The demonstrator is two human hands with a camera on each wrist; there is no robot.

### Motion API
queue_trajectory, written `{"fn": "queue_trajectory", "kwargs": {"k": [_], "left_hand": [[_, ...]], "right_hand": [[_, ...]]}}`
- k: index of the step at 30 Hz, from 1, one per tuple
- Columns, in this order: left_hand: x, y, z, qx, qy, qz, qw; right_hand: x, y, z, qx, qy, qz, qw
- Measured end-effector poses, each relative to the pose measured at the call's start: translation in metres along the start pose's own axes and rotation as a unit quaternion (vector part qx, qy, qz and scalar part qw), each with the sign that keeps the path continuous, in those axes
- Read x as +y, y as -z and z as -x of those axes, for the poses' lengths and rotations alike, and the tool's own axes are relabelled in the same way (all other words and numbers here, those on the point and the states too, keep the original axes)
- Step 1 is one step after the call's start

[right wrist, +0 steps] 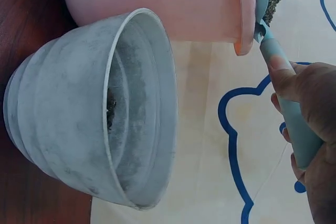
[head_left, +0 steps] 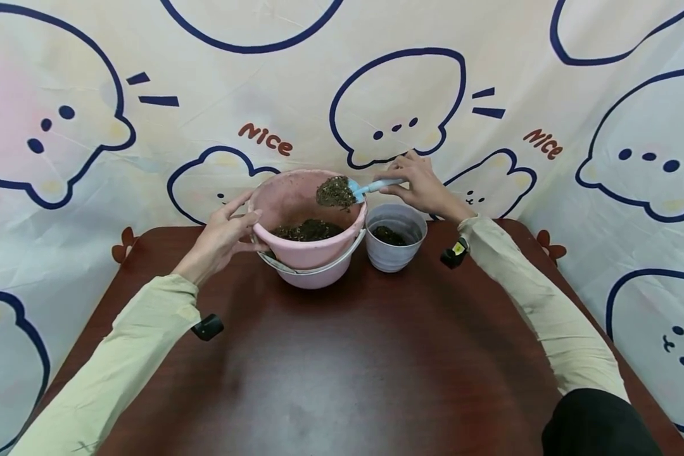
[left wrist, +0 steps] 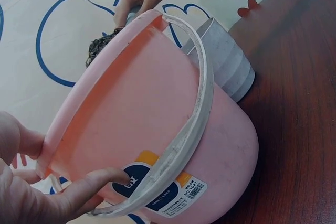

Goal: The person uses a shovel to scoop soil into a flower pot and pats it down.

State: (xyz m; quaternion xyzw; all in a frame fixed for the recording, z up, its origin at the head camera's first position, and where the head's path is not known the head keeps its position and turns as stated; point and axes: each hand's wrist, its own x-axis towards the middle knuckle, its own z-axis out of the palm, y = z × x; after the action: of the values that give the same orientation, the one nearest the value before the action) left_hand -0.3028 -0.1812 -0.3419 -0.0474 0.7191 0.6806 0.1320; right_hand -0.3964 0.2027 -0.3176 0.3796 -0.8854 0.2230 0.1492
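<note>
A pink bucket (head_left: 289, 252) with a white handle (left wrist: 195, 124) stands near the table's back edge, dark soil (head_left: 312, 230) inside. My left hand (head_left: 221, 235) grips its rim from the left side, fingers over the edge and against the outer wall. In my right hand (head_left: 420, 182) is the handle of a light-blue trowel (right wrist: 290, 108). Its blade carries a heap of soil (head_left: 335, 192) above the bucket's right rim. Close to the bucket's right side, a grey plant pot (head_left: 395, 256) holds some dark soil (head_left: 389, 236) at its bottom.
The dark red-brown table (head_left: 319, 373) stretches toward me in front of the containers. Behind it hangs a pale cloth (head_left: 205, 95) with cartoon outlines. A black rounded object (head_left: 598, 424) shows at the bottom right.
</note>
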Motion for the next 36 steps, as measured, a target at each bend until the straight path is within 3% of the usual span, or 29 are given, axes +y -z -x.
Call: {"fn": "queue_trajectory", "kwargs": {"k": [6,11,18,25,29,36], "left_hand": [[0.003,0.002,0.001,0.007,-0.005,-0.006,0.9999],[0.001,-0.001,-0.001,0.002,-0.008,-0.007,0.9999],[0.0,0.001,0.0,0.005,-0.014,-0.009,0.9998],[0.0,0.001,-0.002,0.006,-0.012,-0.005,0.9999],[0.001,0.0,-0.002,0.005,-0.013,-0.005,0.9999],[0.002,0.0,-0.001,0.009,-0.011,-0.012,0.9998]], "right_hand": [[0.015,0.005,0.004,0.014,0.013,-0.032,0.9993],[0.031,0.021,0.019,0.015,0.009,-0.044,0.9989],[0.044,0.047,0.04,-0.005,-0.043,-0.05,0.9978],[0.06,0.055,0.064,-0.016,-0.088,-0.043,0.995],[0.071,0.057,0.072,-0.017,-0.078,-0.024,0.9965],[0.075,0.058,0.079,-0.023,-0.056,0.054,0.9967]]}}
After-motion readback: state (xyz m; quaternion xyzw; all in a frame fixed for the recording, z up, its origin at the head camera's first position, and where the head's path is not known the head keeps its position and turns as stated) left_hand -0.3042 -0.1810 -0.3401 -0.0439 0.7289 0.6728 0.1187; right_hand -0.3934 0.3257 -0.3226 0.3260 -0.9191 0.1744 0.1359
